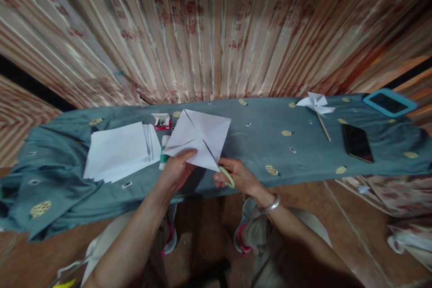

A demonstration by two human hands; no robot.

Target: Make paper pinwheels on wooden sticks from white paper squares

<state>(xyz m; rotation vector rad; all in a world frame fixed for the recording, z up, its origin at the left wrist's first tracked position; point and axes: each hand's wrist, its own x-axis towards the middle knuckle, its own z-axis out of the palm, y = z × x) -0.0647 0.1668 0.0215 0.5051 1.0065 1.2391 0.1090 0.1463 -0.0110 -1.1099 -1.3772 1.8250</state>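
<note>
A square sheet of white paper (212,128) is held up over the cloth-covered table, with slits running in from its corners toward the middle. My left hand (178,168) grips its near left edge, thumb on top and fingers underneath. At the near right corner, my right hand (238,175) is closed around scissors (227,177) with a pale green handle. The blades are mostly hidden by the paper, so how far apart they are cannot be seen. Behind my left hand, a glue stick (164,150) lies partly under the sheet.
A stack of white paper (116,150) lies at left, near a small red-and-white box of metal pins (162,121). To the right are a paper pinwheel on a stick (317,104), a dark phone (357,143) and a blue-framed device (389,102). A striped curtain (216,31) hangs behind the table.
</note>
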